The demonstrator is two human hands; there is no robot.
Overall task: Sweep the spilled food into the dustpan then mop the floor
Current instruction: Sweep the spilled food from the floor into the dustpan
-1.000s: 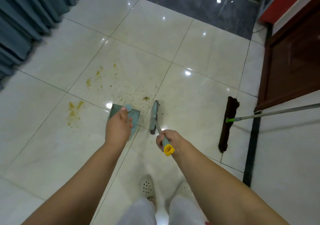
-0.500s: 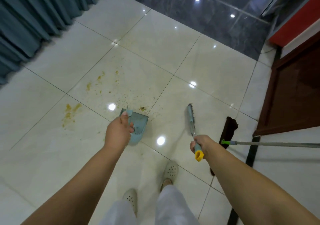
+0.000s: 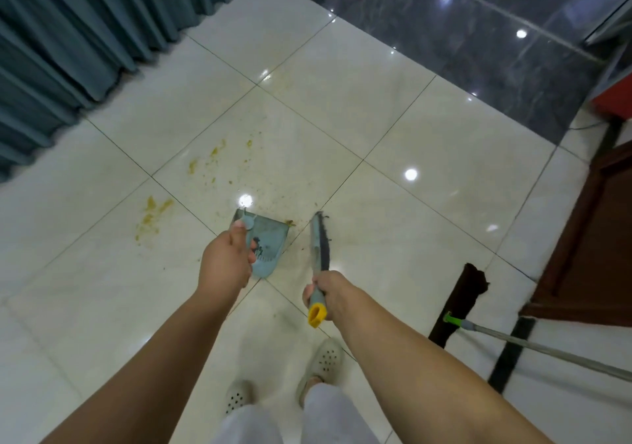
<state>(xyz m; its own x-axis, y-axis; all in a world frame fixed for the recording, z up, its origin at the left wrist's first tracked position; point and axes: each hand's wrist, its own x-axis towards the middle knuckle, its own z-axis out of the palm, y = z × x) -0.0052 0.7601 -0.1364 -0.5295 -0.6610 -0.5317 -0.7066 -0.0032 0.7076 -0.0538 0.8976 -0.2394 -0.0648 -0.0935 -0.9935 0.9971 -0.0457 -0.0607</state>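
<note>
While yellow food [image 3: 150, 216] lies smeared and scattered on the pale floor [image 3: 427, 156] ahead-left, with fine crumbs [image 3: 273, 200] just past the dustpan's far lip, the dustpan [image 3: 268, 243] sits low at the floor with its open edge toward the mess, likely so crumbs can be pushed straight in. Left hand [image 3: 227, 262] holds it from behind, fingers curled round the handle, thumb on top, probably to pin it down. Brush [image 3: 319, 242] lies just beside the dustpan's right side, bristles facing it, set for a short sideways stroke. Right hand [image 3: 326, 291] has a closed grip on the brush handle near its yellow end. Bigger smears are well apart from the pan, so sweeping looks unfinished. Mop [image 3: 460, 301] rests on the floor to the right, untouched, by the wooden door [image 3: 595, 238]. Curtain [image 3: 85, 33] hangs at far left.
</note>
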